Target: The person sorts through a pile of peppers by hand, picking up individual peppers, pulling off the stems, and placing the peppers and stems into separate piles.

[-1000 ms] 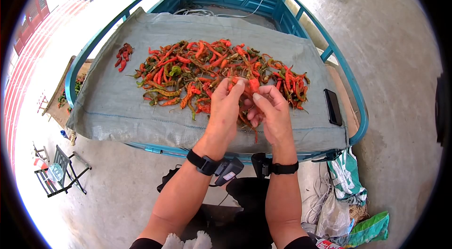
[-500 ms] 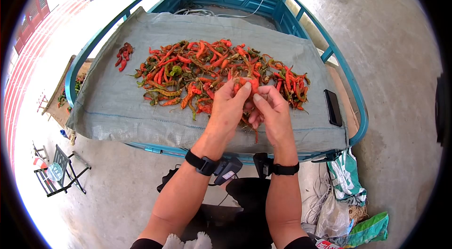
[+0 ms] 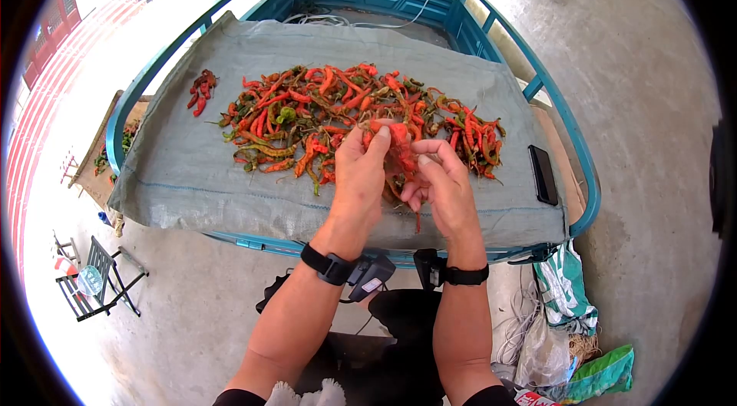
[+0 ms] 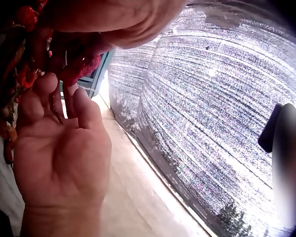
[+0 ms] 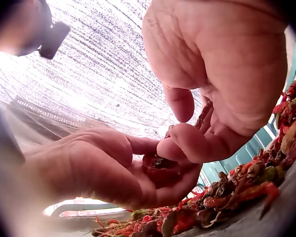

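left hand [image 3: 359, 179] pinches a red pepper [image 3: 399, 137], maybe checking it; right hand [image 3: 445, 191] curls close, grip unclear. next needs soft fingers.

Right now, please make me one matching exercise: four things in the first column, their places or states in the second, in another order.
1. phone
2. left hand
3. small chilli bunch
4. chair

A. on the floor, at the left
B. near the right edge of the cloth
C. left of the big pile
D. holding a red chilli

Pairs: 1-B, 2-D, 3-C, 4-A
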